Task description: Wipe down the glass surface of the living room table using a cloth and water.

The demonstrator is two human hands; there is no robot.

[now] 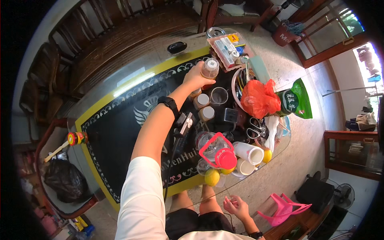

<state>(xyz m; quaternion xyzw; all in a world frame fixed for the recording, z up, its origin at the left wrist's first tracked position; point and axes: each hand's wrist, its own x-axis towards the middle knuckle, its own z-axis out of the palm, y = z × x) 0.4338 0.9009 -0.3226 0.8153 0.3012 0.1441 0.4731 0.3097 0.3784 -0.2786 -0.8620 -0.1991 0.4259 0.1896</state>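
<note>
My left hand (194,75) reaches across the glass-topped table and is closed around a clear bottle with a white cap (211,66). Just below that hand stand jars with pale lids (202,100) and a clear glass cup (219,95). A second lidded jar (207,113) is beside them. My right hand (237,207) hangs beside my knees, off the table, with loosely bent fingers and nothing visible in it. Nearest it on the table are a yellow fruit (212,177) and a big clear jug with a pink lid and handle (216,151).
A pink tray of boxes (225,51), a red plastic bag (260,98), a green pouch (297,100), scissors (256,128) and a white cup (249,153) crowd the table's right part. A red-and-yellow jar (78,138) sits at its left edge. A pink stool (282,208) stands on the floor.
</note>
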